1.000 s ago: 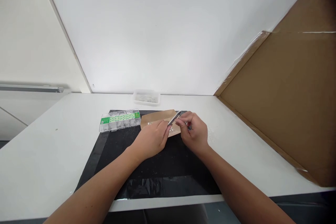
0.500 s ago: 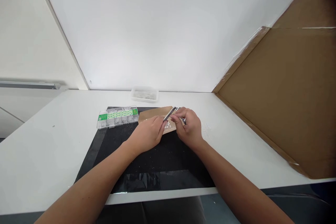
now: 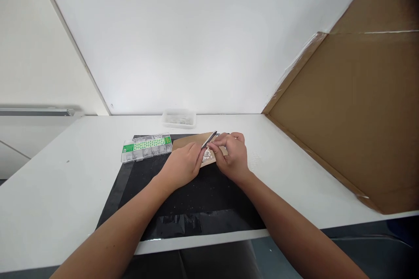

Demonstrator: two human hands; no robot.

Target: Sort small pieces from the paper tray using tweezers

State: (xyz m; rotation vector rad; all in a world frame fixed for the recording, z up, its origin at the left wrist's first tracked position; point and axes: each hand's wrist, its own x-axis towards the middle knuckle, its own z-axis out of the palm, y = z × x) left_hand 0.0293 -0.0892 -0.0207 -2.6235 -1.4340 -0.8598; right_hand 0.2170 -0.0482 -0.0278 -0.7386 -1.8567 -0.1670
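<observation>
My left hand (image 3: 183, 165) is closed on a slim, dark, flat strip with a pale edge (image 3: 210, 138), which slants up to the right from its fingertips. My right hand (image 3: 234, 157) has its thumb and forefinger pinched together against the near side of this strip. Whatever lies between those fingertips is too small to make out. Beneath both hands is a brown paper or card sheet (image 3: 187, 141), partly covered by them. Several tiny white pieces (image 3: 207, 155) lie on it, between the hands.
A clear compartment case with a green label (image 3: 147, 147) sits left of the sheet, on a black mat (image 3: 193, 200). Farther back on the white table (image 3: 65, 200) stands a translucent tub (image 3: 179, 120). A cardboard panel (image 3: 353, 117) rises at the right.
My right fingertips have come slightly left and down along the strip, nearer my left hand. The left hand keeps its hold. The whole view has shifted a little.
</observation>
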